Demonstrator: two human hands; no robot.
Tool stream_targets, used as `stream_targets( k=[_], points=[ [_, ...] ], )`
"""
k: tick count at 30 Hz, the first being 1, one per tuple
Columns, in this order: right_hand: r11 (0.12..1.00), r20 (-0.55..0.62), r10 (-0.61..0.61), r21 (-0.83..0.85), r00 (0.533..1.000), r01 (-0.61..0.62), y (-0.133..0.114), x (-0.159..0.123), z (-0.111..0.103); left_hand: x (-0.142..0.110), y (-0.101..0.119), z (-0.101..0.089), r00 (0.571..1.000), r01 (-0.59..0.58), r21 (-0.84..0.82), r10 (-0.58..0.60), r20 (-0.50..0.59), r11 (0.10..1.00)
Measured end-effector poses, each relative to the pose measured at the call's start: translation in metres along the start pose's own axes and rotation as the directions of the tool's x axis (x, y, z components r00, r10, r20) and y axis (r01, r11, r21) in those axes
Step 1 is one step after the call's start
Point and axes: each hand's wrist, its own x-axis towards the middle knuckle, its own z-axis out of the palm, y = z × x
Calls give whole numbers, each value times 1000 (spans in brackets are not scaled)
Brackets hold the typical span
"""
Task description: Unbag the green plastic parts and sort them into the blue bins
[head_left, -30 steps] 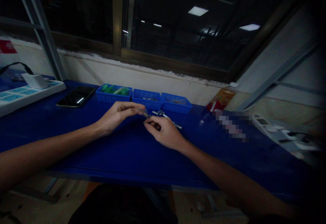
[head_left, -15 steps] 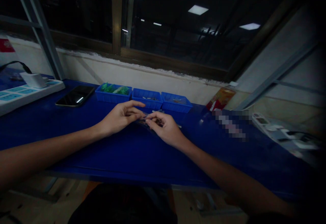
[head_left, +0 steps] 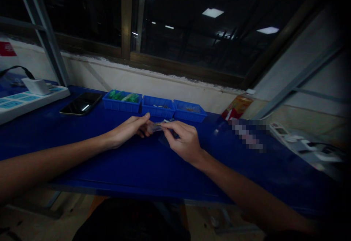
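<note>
Over the middle of the blue table, my left hand is closed on a small clear plastic bag, its thumb raised on top. My right hand pinches a thin, brass-coloured stick-like piece at the bag's right end. Whether that piece lies inside the bag or against it, I cannot tell. Just behind the right fingertips, small light-coloured parts lie near the bins.
Three blue bins stand along the back: one with green material, a middle one and a right one with small parts. A phone and power strip lie left; a colourful packet and another power strip are right.
My left hand has turned, its fingers now curled under the bag and its thumb up. My right hand has shifted slightly right, and the brass-coloured piece now shows between the hands.
</note>
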Motion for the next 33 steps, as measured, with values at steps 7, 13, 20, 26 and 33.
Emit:
stream_targets(
  k=[7, 13, 20, 26, 33],
  points=[
    [998, 137, -40, 54, 990, 33, 4, 2, 2, 0, 3, 1, 986, -148, 58, 152, -70, 987],
    [989, 178, 25, 142, 984, -51, 3, 4, 3, 2, 3, -1, 966, -196, 171, 220, -135, 966],
    [884, 263, 275, 310, 925, -351, 1, 8, 6, -10, 7, -1, 859, -429, 617, 509, 52, 660],
    [804, 248, 355, 410, 901, -430, -4, 11, 6, -17, 10, 4, 749, -577, 704, 612, 254, 413],
    [849, 157, 325, 386, 932, -361, 1, 7, 7, -15, 10, 4, 843, -475, 746, 484, 234, 466]
  ],
)
